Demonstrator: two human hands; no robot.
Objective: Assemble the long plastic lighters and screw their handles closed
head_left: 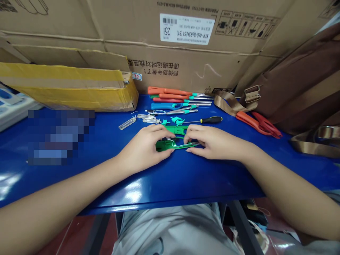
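My left hand point(142, 147) grips the wide end of an open green lighter casing half point(162, 145) between thumb and fingers. A thin white wire runs inside that half toward its narrow end. My right hand point(212, 141) pinches the narrow end, where a slim metal rod point(196, 143) shows partly behind the fingers. Just behind, a second green casing half point(176, 130) lies on the table, partly covered by my fingers. Small turquoise plastic pieces point(177, 120), clear fuel tanks point(127, 123) and a black-and-yellow screwdriver point(211, 120) lie beyond my hands.
Orange lighters point(167, 91) and a blue lighter point(166, 106) lie in a row at the back. A cardboard box with yellow tape point(92, 90) stands back left. Orange and red casing halves point(249, 122) lie right beside a brown strap point(227, 102). A large carton point(186, 60) walls the back.
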